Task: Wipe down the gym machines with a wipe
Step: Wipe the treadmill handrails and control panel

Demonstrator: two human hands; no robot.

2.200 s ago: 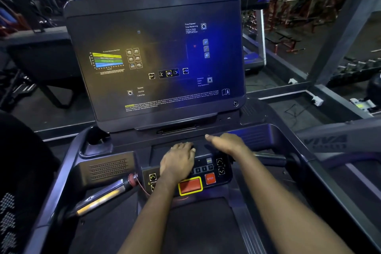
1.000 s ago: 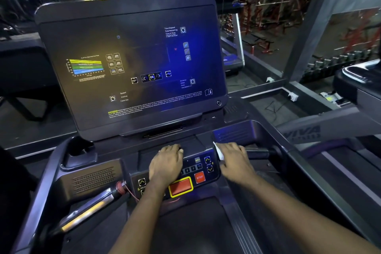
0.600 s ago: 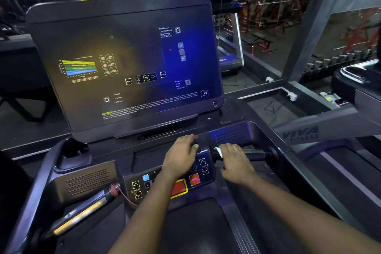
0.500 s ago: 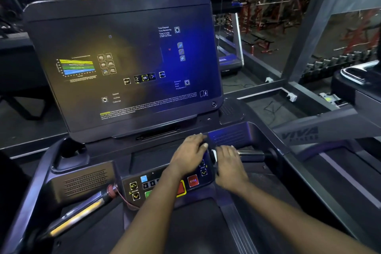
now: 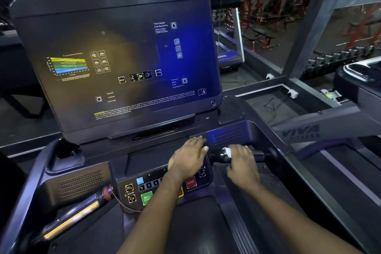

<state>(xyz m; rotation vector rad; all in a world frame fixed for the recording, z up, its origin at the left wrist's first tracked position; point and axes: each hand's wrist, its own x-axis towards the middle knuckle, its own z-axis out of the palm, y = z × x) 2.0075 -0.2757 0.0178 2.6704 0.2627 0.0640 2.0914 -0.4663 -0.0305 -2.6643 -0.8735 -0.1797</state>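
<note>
Wipe farther along handlebar, under fingers

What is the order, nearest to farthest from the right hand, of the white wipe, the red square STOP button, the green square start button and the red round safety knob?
1. White wipe, gripped by the right hand.
2. Red square STOP button, to its left.
3. Green square start button, farther left, lower.
4. Red round safety knob, leftmost.
</note>
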